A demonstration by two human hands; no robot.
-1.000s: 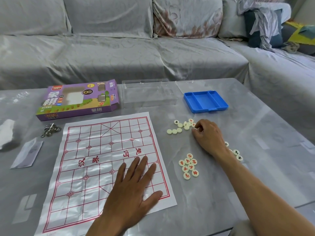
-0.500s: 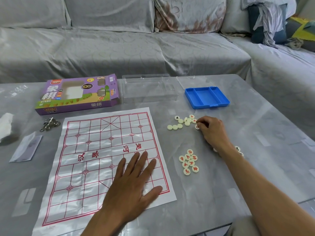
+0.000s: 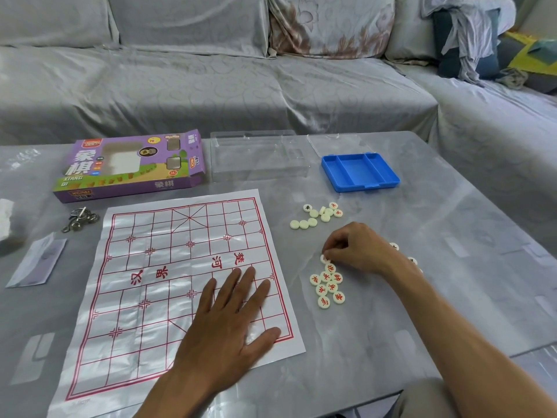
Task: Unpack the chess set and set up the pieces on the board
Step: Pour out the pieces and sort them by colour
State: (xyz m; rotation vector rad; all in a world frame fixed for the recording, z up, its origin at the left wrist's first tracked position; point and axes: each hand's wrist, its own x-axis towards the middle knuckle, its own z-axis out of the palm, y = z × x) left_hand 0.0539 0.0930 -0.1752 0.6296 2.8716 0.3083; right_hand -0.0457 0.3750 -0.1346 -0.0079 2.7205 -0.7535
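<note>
Chess board sheet (image 3: 168, 285) is lying flat on the grey table (image 3: 391, 312). Left hand (image 3: 229, 321) is pressing it down with fingers straight and spread. Right hand (image 3: 355, 251) is pinching one cream piece (image 3: 324, 259) at the top of the red-marked cluster (image 3: 327, 286), just right of the sheet.

Grey marbled table (image 3: 452, 236), glossy top, fills the lower two thirds of the frame; pale reflections of light streak its surface. Behind it, across the top of the frame, a sofa (image 3: 196, 86) under a grey patterned cover, turning a corner down the right edge. Floral cushion (image 3: 328, 25) upper centre. Dark blue cushion (image 3: 488, 61) with grey cloth (image 3: 464, 34) draped over it, upper right. Yellow fabric (image 3: 530, 52) at the far upper right edge. Lighting even, daylight-like.
</note>
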